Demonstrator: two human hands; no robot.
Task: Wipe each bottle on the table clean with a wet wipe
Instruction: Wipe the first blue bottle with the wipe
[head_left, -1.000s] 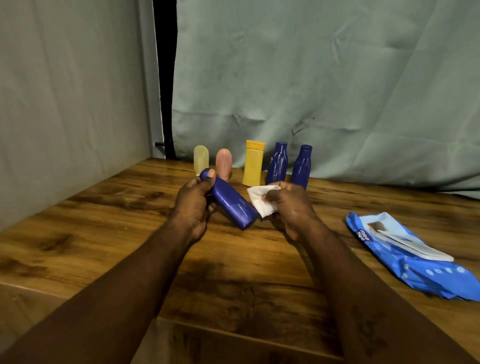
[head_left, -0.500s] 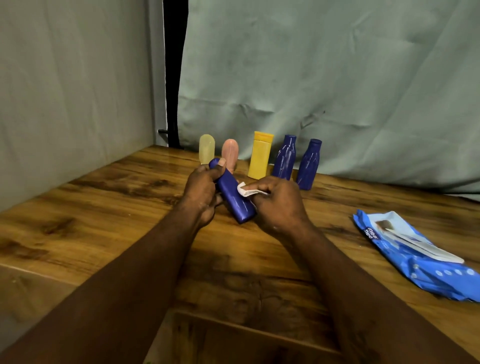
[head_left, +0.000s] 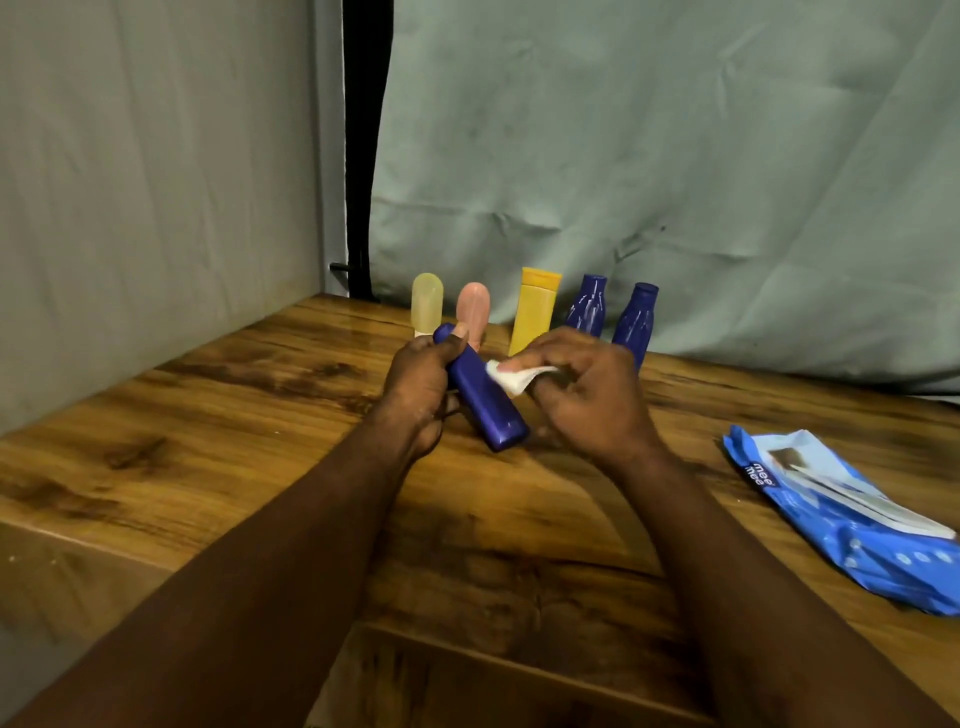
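Left hand (head_left: 420, 396) grips bottle (head_left: 485, 404), top pointing away

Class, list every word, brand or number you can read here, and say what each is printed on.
"mee mee": on the blue wipes pack, near its far end.
Other print on that pack: too blurred to read.
No text visible: held blue bottle, row of standing bottles.

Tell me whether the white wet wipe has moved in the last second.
Yes. The white wet wipe, pinched in the right hand, has shifted slightly left against the standing yellow plastic bottle.
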